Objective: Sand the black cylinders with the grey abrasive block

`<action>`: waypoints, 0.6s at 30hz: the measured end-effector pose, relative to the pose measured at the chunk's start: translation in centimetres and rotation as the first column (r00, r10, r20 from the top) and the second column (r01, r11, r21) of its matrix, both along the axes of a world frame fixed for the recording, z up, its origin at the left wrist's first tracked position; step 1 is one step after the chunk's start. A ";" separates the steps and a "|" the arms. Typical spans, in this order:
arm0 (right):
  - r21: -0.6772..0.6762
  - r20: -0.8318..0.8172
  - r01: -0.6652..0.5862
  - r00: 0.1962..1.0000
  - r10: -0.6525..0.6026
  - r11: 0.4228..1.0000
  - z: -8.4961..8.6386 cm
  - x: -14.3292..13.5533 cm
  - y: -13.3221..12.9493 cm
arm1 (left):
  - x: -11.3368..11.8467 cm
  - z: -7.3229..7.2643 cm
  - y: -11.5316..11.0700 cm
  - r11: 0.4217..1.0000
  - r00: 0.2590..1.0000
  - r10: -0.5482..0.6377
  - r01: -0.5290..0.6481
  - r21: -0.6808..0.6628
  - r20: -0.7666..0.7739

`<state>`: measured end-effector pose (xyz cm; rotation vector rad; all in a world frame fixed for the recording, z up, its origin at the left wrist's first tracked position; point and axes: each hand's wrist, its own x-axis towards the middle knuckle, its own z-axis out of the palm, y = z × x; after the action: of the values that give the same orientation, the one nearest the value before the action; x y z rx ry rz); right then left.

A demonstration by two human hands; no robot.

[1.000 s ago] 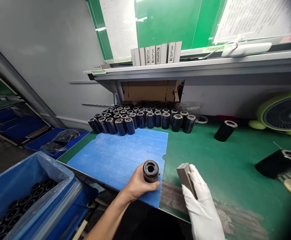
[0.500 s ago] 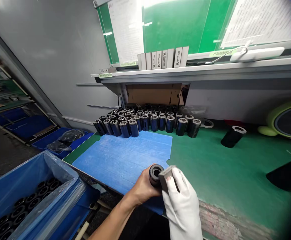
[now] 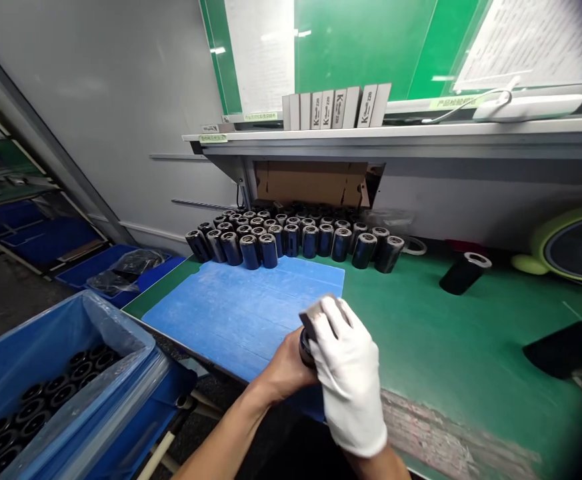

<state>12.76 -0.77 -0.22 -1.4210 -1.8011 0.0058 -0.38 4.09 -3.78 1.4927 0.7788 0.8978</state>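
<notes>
My bare left hand (image 3: 291, 363) is wrapped round a dark metal cylinder (image 3: 305, 348) above the near edge of the bench. Most of the cylinder is hidden by my hands. My right hand (image 3: 348, 367), in a white glove, grips a grey sanding block (image 3: 311, 316). The block lies across the cylinder's upper end and covers its opening. Beyond my hands, a blue mat (image 3: 241, 307) lies on the green bench top (image 3: 435, 340).
Several dark cylinders (image 3: 269, 251) stand in rows behind the mat. Grey blocks (image 3: 338, 108) line the shelf (image 3: 401, 132). At the left, a lined blue bin (image 3: 115, 360) holds more cylinders. One cylinder (image 3: 463, 275) stands at the right, near a green-rimmed fan (image 3: 578, 243).
My right hand has brought the sanding block up and left, from beside the cylinder onto its top end. The open end is now covered. My left hand still holds the cylinder.
</notes>
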 end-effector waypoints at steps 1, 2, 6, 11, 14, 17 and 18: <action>0.013 -0.068 0.023 0.997 -0.022 1.000 -0.9 0.6 -0.3 | 0.0 0.1 0.0 1.000 1.000 -0.017 0.018 -0.015 0.004; 0.003 -0.130 0.055 0.990 -0.054 0.998 -2.1 1.4 -0.9 | 0.0 0.2 -0.1 0.999 0.999 -0.032 0.032 -0.027 0.002; -0.110 -0.337 0.168 0.921 -0.196 0.980 -6.2 5.1 -3.7 | -0.1 0.5 -0.2 1.000 0.998 -0.027 0.027 -0.001 -0.057; -0.092 -0.203 0.164 0.962 -0.180 0.982 -3.2 4.4 -3.8 | -0.1 0.3 -0.2 0.999 0.999 -0.035 0.035 -0.014 -0.030; -0.056 0.089 0.040 0.995 -0.035 0.998 1.0 1.5 -1.7 | 0.0 0.1 -0.2 1.000 1.000 -0.025 0.025 0.011 0.008; -0.064 0.267 -0.019 0.963 0.036 0.998 2.9 0.4 -0.4 | 0.1 0.0 -0.1 0.999 1.000 -0.004 0.004 0.043 0.004; -0.057 0.312 -0.022 0.949 0.039 0.998 2.8 0.8 -0.4 | 0.1 0.1 -0.1 0.999 1.000 -0.004 0.004 0.039 0.008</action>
<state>13.56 -1.13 2.59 -1.4965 -2.0942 -0.1658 -0.23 3.96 -3.72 1.5229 0.7563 0.9202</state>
